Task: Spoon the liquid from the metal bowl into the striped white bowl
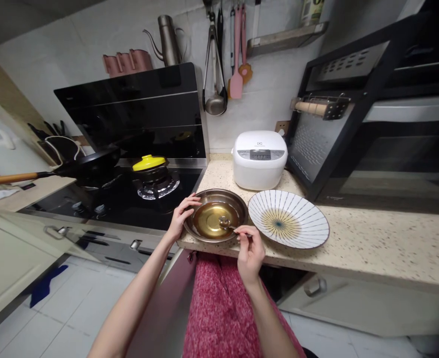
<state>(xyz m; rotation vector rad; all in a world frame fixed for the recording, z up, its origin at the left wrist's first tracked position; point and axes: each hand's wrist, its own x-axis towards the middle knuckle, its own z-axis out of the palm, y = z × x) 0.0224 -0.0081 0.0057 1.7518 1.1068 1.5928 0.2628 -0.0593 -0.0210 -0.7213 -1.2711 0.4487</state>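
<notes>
R hand (250, 249) pinching spoon (230, 226) handle, bowl end dipped in amber liquid | L hand (182, 215) fingers curled on rim of metal bowl (204, 199), gripping its L edge | bowl at front edge of speckled counter (372, 243), just beside striped plate (288, 218) | white rice cooker (260, 159) behind | stove (122, 199) to L w/ yellow-lid pot (150, 169), black pan (88, 166)

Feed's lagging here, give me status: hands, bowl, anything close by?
Left hand grips metal bowl rim. Right hand holds spoon in the yellowish liquid. Striped plate sits just right of the bowl.
</notes>
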